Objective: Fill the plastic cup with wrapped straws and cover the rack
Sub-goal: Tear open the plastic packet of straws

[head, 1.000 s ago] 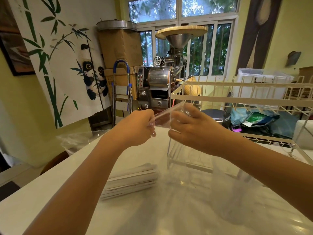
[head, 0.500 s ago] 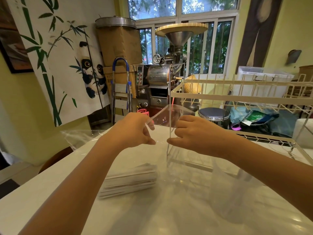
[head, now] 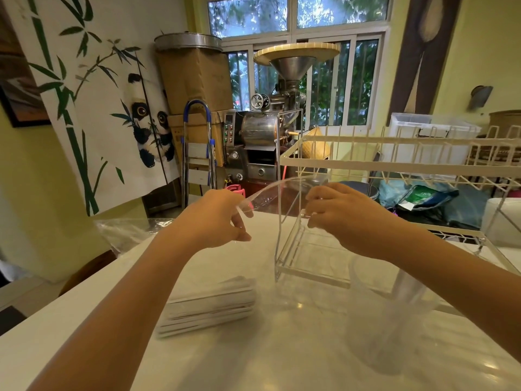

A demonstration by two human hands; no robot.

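Note:
A clear acrylic rack (head: pixel 310 266) stands on the white table (head: pixel 253 356). Its curved transparent cover (head: pixel 270 193) is lifted at an angle above the rack's top. My left hand (head: pixel 217 218) pinches the cover's left edge. My right hand (head: pixel 344 218) grips the cover's right side at the rack's top corner. A stack of white wrapped straws (head: pixel 211 306) lies flat on the table to the left of the rack. A clear plastic cup (head: pixel 394 314) stands upright under my right forearm, in front of the rack.
A white wire dish rack (head: pixel 408 165) stands behind and to the right of the acrylic rack. A crumpled clear plastic bag (head: pixel 129 232) lies at the table's far left edge. Beyond the table are a coffee roaster (head: pixel 267 136) and a step ladder (head: pixel 197 153).
Both hands have moved apart and slightly down. The clear cover has swung from being held up between the hands to arching over the rack's top.

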